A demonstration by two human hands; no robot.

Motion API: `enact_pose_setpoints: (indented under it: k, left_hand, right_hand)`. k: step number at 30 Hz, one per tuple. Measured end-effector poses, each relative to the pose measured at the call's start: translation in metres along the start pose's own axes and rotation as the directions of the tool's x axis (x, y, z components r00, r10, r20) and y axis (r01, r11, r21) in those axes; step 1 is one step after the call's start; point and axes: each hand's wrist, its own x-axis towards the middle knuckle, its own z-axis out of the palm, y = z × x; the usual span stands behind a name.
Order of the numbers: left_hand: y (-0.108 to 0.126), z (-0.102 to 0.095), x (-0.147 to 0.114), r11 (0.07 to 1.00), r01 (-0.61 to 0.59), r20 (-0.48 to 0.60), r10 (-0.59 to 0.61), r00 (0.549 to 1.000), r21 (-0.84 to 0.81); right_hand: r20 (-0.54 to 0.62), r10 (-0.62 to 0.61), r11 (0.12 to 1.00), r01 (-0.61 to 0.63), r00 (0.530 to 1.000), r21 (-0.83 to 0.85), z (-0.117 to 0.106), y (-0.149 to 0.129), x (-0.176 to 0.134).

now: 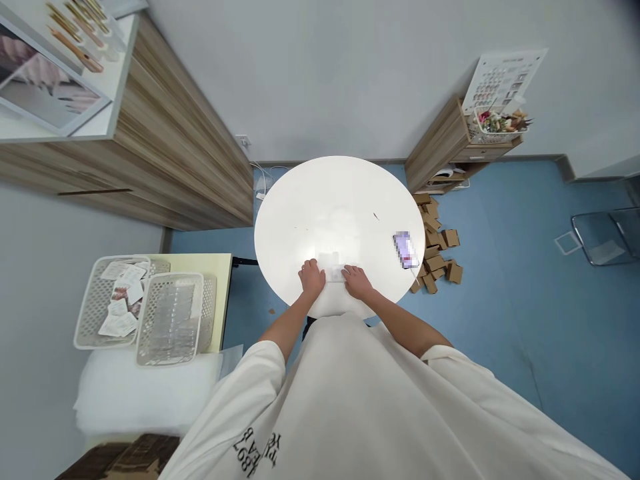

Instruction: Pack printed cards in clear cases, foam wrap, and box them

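On the white round table (335, 193), close to its near edge, lies a thin translucent sheet (327, 258). A small clear, flat piece (337, 272) rests on it; its exact kind is too faint to tell. My left hand (313, 279) is at the sheet's left edge, fingers slightly apart on the table and thumb beside the sheet. From the right, my right hand (357, 282) has its fingers bent over the edge of the clear piece. The undersides of both hands are hidden.
A phone (404, 250) with a cable lies at the table's right. Small cardboard boxes (436, 257) are piled on the floor beyond. To my left, white baskets (170, 319) hold packets and clear cases, beside stacked translucent sheeting (145, 393). A wooden cabinet (185, 127) stands behind left.
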Motion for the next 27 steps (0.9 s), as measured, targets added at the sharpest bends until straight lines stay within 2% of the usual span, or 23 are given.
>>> enact_pose_setpoints:
  k: [2, 4, 6, 7, 13, 22, 27]
  left_hand:
    - [0.004, -0.003, -0.007, 0.983, -0.182, -0.018, 0.183, 0.983, 0.031]
    - [0.009, -0.002, -0.011, 0.918, -0.395, 0.058, 0.393, 0.918, 0.042]
    - [0.013, 0.002, -0.009, 0.858, -0.511, 0.119, 0.503, 0.856, 0.051]
    - [0.015, 0.006, -0.007, 0.847, -0.528, 0.133, 0.517, 0.846, 0.064]
    - [0.021, 0.021, 0.007, 0.865, -0.490, 0.163, 0.471, 0.867, 0.105]
    - [0.024, 0.007, 0.006, 0.882, -0.468, 0.220, 0.445, 0.868, 0.059]
    - [0.013, 0.004, 0.000, 0.900, -0.436, 0.278, 0.418, 0.865, 0.002]
  right_hand:
    - [-0.008, -0.017, 1.000, 0.017, 1.000, -0.006, 0.001, 0.002, 0.001]
    - [-0.027, -0.030, 1.000, 0.030, 0.999, -0.002, 0.001, 0.004, 0.000]
    - [-0.042, -0.036, 0.999, 0.036, 0.998, 0.005, 0.001, 0.004, 0.000]
    - [-0.043, -0.036, 0.999, 0.036, 0.998, 0.009, 0.002, 0.004, -0.001]
    - [-0.023, -0.017, 1.000, 0.018, 1.000, 0.014, 0.003, 0.003, 0.002]
    - [-0.093, -0.036, 0.999, 0.037, 0.995, 0.011, -0.005, 0.002, 0.008]
    - [-0.010, -0.051, 0.995, 0.052, 0.999, 0.083, -0.015, -0.001, 0.007]
